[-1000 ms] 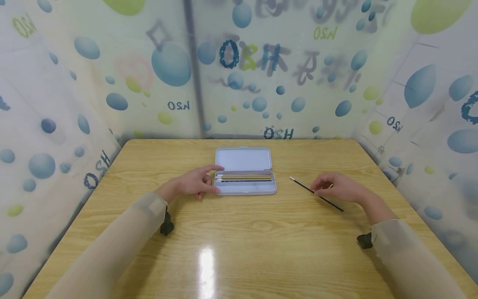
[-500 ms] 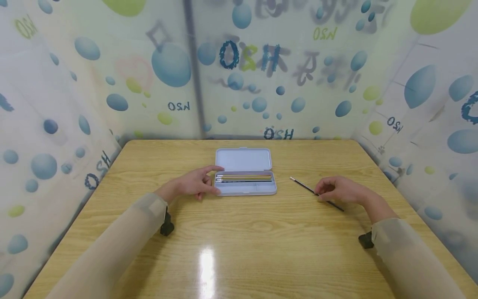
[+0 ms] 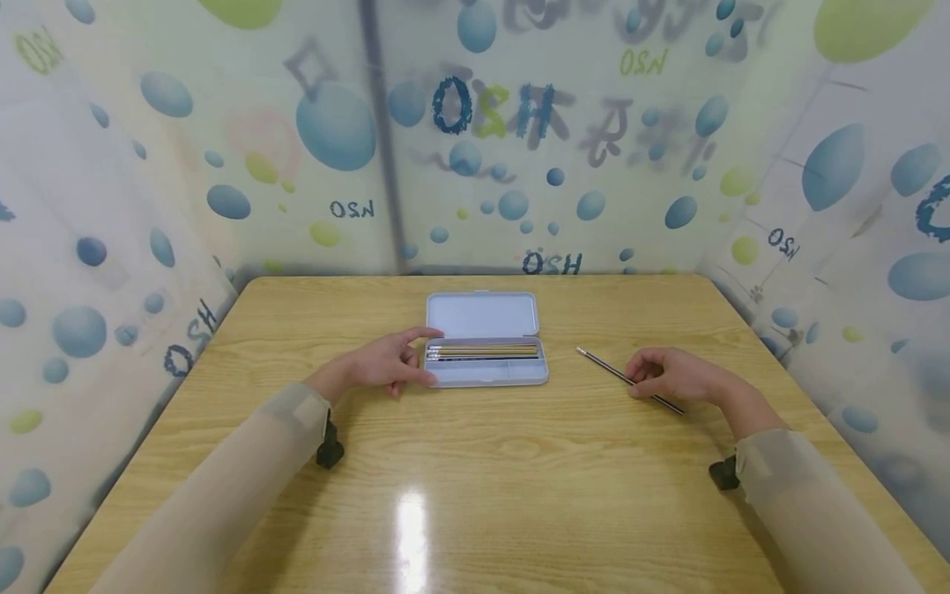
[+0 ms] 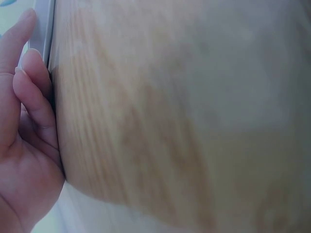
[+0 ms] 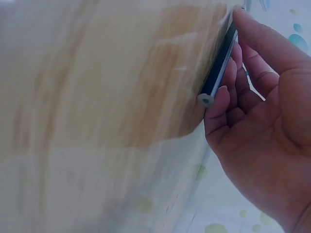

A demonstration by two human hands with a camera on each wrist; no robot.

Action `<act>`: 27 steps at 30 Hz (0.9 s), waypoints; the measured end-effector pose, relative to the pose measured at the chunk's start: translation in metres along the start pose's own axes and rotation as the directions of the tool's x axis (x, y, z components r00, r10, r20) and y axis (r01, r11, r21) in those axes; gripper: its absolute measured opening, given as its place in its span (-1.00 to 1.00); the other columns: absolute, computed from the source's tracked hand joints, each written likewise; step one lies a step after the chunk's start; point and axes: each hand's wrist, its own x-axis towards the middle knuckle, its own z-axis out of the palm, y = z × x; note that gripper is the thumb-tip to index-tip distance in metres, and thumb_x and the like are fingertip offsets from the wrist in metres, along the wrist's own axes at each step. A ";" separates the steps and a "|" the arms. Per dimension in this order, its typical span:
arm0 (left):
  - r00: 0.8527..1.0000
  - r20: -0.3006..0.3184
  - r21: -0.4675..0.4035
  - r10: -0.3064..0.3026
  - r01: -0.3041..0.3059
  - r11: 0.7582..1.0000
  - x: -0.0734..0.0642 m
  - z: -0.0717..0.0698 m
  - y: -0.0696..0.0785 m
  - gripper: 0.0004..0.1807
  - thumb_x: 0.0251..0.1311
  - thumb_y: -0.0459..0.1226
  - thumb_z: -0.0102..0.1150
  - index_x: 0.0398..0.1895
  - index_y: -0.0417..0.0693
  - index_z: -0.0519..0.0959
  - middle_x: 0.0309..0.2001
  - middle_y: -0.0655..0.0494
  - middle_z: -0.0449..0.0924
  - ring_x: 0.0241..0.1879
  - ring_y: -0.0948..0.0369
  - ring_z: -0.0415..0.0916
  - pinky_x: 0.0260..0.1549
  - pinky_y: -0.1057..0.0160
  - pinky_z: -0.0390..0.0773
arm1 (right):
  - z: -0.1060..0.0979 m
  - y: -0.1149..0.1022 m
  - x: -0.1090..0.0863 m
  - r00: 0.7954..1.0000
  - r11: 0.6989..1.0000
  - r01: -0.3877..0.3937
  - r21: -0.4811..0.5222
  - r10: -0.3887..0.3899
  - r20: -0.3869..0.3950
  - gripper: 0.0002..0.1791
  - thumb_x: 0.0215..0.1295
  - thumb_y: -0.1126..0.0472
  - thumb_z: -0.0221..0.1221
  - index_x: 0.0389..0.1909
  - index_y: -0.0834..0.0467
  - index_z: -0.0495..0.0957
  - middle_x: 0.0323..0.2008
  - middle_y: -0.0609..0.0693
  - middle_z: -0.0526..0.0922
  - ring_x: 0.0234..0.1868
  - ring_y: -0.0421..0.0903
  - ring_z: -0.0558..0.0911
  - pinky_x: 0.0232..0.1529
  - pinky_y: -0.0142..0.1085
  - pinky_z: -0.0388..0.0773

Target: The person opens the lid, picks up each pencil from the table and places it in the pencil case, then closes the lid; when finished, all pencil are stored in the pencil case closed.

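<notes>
A pale blue-white pencil case (image 3: 486, 378) lies with its lid (image 3: 482, 313) swung back in the head view. Several pencils (image 3: 486, 352), yellow and dark, lie in its rear compartment. My left hand (image 3: 382, 363) holds the case's left end, index finger at the hinge side and thumb at the front corner. To the right, my right hand (image 3: 679, 378) pinches a dark striped pencil (image 3: 604, 365) between thumb and fingers near its middle. The pencil's eraser end points toward the case. Its flat, unsharpened end shows close to the tabletop in the right wrist view.
The wooden table (image 3: 475, 470) reaches to patterned curtain walls (image 3: 475, 190) behind and at both sides. A small front compartment (image 3: 527, 371) of the case shows no pencils. A dark camera mount (image 3: 723, 473) sits at my right wrist.
My right hand has moved a little rightward along the dark pencil, toward its unsharpened end, and now pinches it there. The left hand and the pencil case keep their places.
</notes>
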 end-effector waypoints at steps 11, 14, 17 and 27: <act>1.000 0.003 -0.006 0.010 -0.010 1.000 0.001 0.000 -0.003 -0.02 0.39 -0.10 0.53 0.75 0.22 0.16 -0.49 0.16 0.49 -0.69 0.25 0.41 -0.59 0.33 0.52 | -0.001 -0.001 -0.001 1.000 1.000 -0.011 -0.023 0.010 -0.009 -0.64 0.50 0.11 0.41 0.13 0.24 0.64 -0.04 0.06 0.71 -0.05 -0.09 0.61 -0.02 -0.29 0.60; 1.000 0.003 -0.002 0.008 -0.008 1.000 0.001 -0.001 -0.003 -0.03 0.40 -0.09 0.53 0.74 0.23 0.16 -0.49 0.16 0.48 -0.69 0.24 0.40 -0.59 0.33 0.51 | -0.001 0.000 0.000 1.000 0.999 -0.005 -0.039 0.005 -0.016 -0.66 0.53 0.13 0.39 0.15 0.24 0.65 -0.02 0.06 0.72 -0.04 -0.12 0.61 0.00 -0.29 0.60; 1.000 0.004 0.003 0.006 -0.006 1.000 0.001 -0.001 -0.003 -0.03 0.40 -0.09 0.52 0.74 0.23 0.16 -0.48 0.15 0.48 -0.69 0.24 0.40 -0.58 0.33 0.51 | 0.000 0.001 0.001 1.000 0.998 -0.004 -0.063 0.002 -0.027 -0.70 0.54 0.14 0.37 0.14 0.22 0.67 -0.03 0.05 0.73 -0.03 -0.12 0.62 0.04 -0.29 0.60; 1.000 0.000 0.011 0.002 -0.002 1.000 0.002 0.000 -0.003 -0.02 0.39 -0.08 0.53 0.74 0.26 0.16 -0.47 0.15 0.48 -0.68 0.24 0.40 -0.58 0.33 0.51 | 0.001 -0.001 0.001 0.996 0.991 0.029 -0.133 -0.039 -0.075 -0.75 0.60 0.16 0.26 0.16 0.15 0.72 0.05 0.03 0.77 0.01 -0.09 0.59 0.11 -0.19 0.56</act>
